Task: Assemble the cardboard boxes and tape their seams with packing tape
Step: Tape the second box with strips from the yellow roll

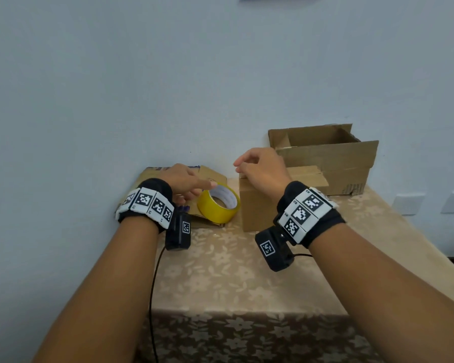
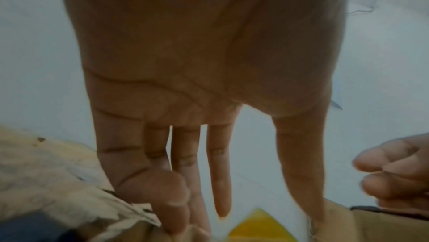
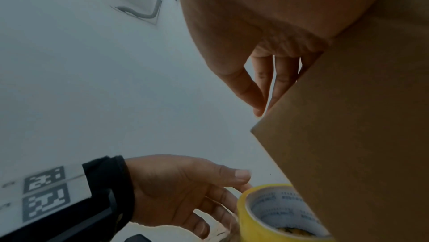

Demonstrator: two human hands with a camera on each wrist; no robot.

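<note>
Reaching toward the tape (image 1: 219, 203), the left hand (image 1: 184, 182) hangs just over the roll's near-left rim, its fingers loosely spread and its grip holding nothing; the left wrist view shows the fingers mostly straight, the little finger curled in, with a slice of yellow below the fingertips. Whether the thumb tip touches the roll cannot be told. The tape is a yellow roll with a white printed core, lying tilted on a flattened piece of cardboard (image 1: 210, 174) at the back left of the desk (image 1: 220, 271), just beside the small box (image 1: 257, 205).

The right hand (image 1: 262, 170) sits over the top left corner of that small box, heel on or close above the closed top, fingers relaxed and reaching past the edge. Its grip is empty too; in the right wrist view the thumb and fingers point down alongside the box's upper corner without closing on it.

Behind the small box, against the wall, stands a larger box (image 1: 333, 155) with its flaps up. A patterned beige cloth covers the desk.
</note>
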